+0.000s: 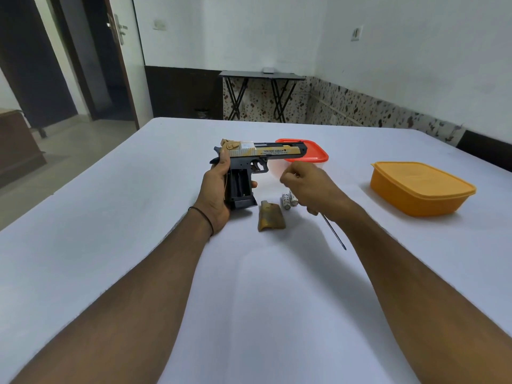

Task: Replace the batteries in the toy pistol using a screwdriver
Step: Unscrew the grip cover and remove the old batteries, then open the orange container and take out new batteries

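Left hand [217, 194] is wrapped around the grip of the toy pistol [260, 152], holding it just above the table [124, 231] with the barrel pointing right and the battery compartment [239, 184] open toward the camera. Right hand [307, 184] sits just right of the pistol, fingers curled into a loose fist. The screwdriver [333, 232] shaft pokes out from under that wrist, but honestly I can't tell if the hand is gripping it or anything else.

Just below and right of the pistol's grip, the gold grip cover [272, 220] lies on the cloth, with two batteries [288, 201] next to it. Right behind the pistol's muzzle is a red-lidded container [314, 156]. Well off to the pistol's right is an orange lidded tub [421, 188].

The surface is a big table under a plain white cloth. Far behind the pistol a dark folding table [263, 76] stands against a white wall with speckled tile skirting [360, 106], and a dark doorway [83, 65] sits back-left.
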